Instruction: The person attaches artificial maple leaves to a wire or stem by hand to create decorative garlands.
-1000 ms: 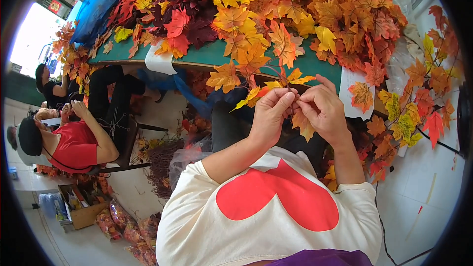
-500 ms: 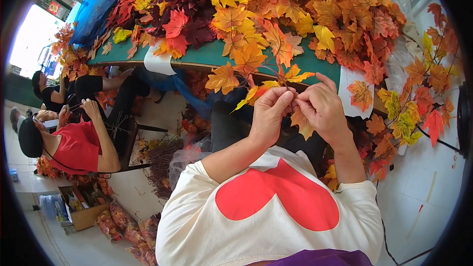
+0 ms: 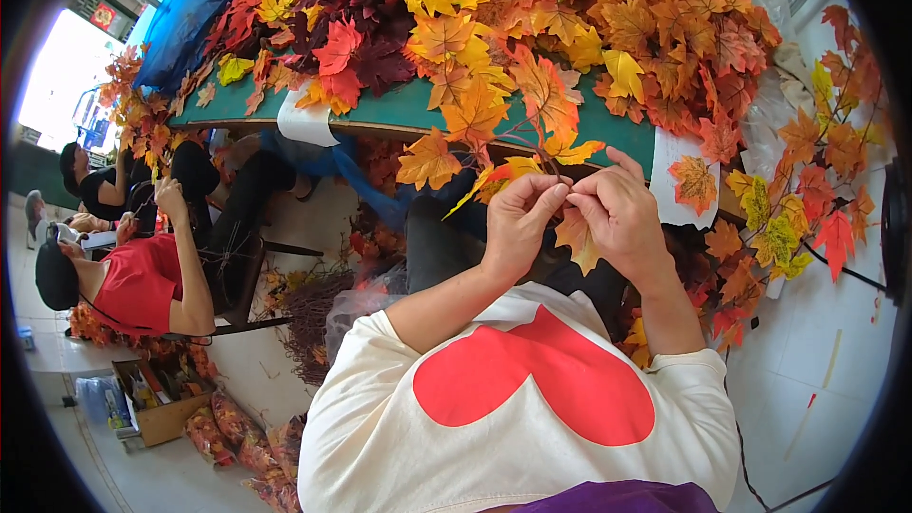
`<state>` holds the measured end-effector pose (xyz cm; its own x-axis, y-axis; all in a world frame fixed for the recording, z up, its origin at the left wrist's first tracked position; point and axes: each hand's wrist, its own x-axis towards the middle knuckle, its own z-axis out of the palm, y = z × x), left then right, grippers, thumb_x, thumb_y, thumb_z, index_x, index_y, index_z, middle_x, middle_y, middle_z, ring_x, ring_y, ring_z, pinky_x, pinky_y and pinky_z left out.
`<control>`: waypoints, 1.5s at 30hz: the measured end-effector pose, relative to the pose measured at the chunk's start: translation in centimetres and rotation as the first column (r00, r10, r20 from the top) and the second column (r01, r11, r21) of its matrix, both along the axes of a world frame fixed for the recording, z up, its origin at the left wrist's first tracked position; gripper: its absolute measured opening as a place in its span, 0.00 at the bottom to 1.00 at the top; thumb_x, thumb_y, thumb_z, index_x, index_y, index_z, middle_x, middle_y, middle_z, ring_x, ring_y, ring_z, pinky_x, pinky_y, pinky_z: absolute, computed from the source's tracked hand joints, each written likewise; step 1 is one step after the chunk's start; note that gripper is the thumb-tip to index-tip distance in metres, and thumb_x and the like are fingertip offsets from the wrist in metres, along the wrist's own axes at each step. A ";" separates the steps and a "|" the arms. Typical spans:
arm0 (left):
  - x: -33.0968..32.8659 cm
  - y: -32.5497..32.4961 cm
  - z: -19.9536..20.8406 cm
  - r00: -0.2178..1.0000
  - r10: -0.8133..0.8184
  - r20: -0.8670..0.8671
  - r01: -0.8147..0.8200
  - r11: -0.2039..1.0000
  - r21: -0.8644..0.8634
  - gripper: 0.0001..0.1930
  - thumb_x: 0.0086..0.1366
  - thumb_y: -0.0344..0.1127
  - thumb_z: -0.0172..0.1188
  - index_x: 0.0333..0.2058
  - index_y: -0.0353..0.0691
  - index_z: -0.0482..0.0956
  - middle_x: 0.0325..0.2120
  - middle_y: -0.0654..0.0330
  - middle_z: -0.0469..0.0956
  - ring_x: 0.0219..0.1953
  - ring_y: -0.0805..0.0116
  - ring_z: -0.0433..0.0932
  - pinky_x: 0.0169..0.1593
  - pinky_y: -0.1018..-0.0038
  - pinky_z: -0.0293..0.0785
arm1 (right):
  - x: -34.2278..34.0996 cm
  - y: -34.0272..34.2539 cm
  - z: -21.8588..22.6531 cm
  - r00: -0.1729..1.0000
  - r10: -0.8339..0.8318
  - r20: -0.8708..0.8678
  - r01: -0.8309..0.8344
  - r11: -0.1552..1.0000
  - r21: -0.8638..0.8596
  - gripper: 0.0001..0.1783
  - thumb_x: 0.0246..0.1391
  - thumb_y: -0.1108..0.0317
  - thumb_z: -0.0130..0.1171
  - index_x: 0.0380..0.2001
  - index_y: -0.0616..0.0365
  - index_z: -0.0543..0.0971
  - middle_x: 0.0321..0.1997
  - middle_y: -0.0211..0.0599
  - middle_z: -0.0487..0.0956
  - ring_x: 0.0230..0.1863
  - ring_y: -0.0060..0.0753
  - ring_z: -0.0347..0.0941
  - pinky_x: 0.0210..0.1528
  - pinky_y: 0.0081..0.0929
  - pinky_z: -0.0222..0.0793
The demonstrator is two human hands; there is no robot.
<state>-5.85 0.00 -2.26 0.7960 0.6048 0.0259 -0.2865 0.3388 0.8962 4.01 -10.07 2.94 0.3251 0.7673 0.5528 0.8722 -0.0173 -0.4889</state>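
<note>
Both my hands meet in front of my chest at the near edge of a green table. My left hand pinches the thin stem of an artificial maple leaf branch, whose orange and yellow leaves spread above and left of the fingers. My right hand is closed at the same spot, thumb and forefinger pressed together beside the left thumb, with the little finger raised. An orange leaf hangs just below the fingertips. The exact joint between the fingers is hidden.
A big heap of artificial leaves covers the table. At the right stands a leafy garland. To the left sits a co-worker in a red top, with another person behind. A cardboard box and bagged leaves lie on the floor.
The branch's leaves have shifted and turned slightly, while my hands stay almost in place, pinching. At left, the co-worker in red has moved an arm.
</note>
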 end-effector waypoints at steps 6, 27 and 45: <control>0.0 -0.5 -0.6 1.000 0.006 0.023 -0.003 0.993 -0.115 0.06 0.60 0.29 0.54 0.34 0.34 0.75 0.29 0.65 0.75 0.29 0.82 0.71 0.34 0.84 0.69 | -0.4 0.2 -0.2 0.997 -0.050 0.063 0.053 0.997 -0.060 0.06 0.43 0.73 0.57 0.22 0.59 0.69 0.20 0.34 0.71 0.27 0.38 0.69 0.52 0.42 0.59; 0.2 -0.6 -0.4 0.994 0.104 0.023 -0.106 0.989 0.103 0.04 0.61 0.26 0.52 0.32 0.32 0.73 0.27 0.64 0.75 0.28 0.81 0.72 0.33 0.84 0.70 | -0.2 -0.2 -0.6 0.999 -0.042 0.012 0.042 0.999 0.013 0.07 0.41 0.75 0.59 0.21 0.58 0.70 0.20 0.34 0.72 0.26 0.36 0.70 0.50 0.41 0.61; 0.5 -0.7 -1.1 0.980 0.198 0.007 -0.194 0.952 0.239 0.03 0.60 0.26 0.51 0.29 0.33 0.72 0.23 0.64 0.75 0.24 0.82 0.68 0.30 0.84 0.68 | -0.6 -0.2 -0.7 0.980 -0.029 -0.195 0.034 0.999 0.023 0.06 0.42 0.74 0.59 0.21 0.60 0.71 0.20 0.36 0.74 0.27 0.39 0.71 0.50 0.41 0.62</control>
